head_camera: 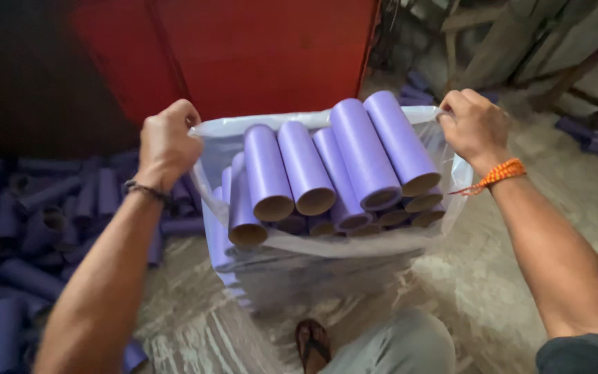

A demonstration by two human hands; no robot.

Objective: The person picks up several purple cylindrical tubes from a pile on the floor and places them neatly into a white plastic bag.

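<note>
Clear, thin plastic bag point(327, 246) held up at frame centre, mouth wide, packed with lilac cardboard tubes with brown open ends point(354, 163). Left hand point(167, 142) fisted tight on the bag rim at 9 o'clock of the mouth; right hand point(474, 125) likewise clenched on the rim at 3 o'clock. Both closed hard, film bunched inside the fists.

Likely trouble, judged from the load: film stretched taut under the weight, so a tear at either grip seems possible, or a rim slipping out of a fist. Two longest tubes at 1 o'clock jutting well above the rim, leaning toward the right hand; a tilt of the bag could send them over the edge. Sandalled foot point(311, 341) directly below at 6 o'clock, in the path of anything falling. Loose tubes on the floor nearby, a rolling hazard underfoot.

Count: one bag. Two hands, one dark wristband point(148, 191) on the left, one orange thread band point(501, 172) on the right. About six tubes standing proud in the top layer, roughly six more brown ends showing beneath, further ones hidden in the bag. Heap of darker purple tubes on the floor point(29, 228) at 8 o'clock, well over twenty, exact number not countable in shadow. A few more purple pieces at 2 o'clock point(590, 135). Red panel point(257, 55) behind at 12 o'clock.
</note>
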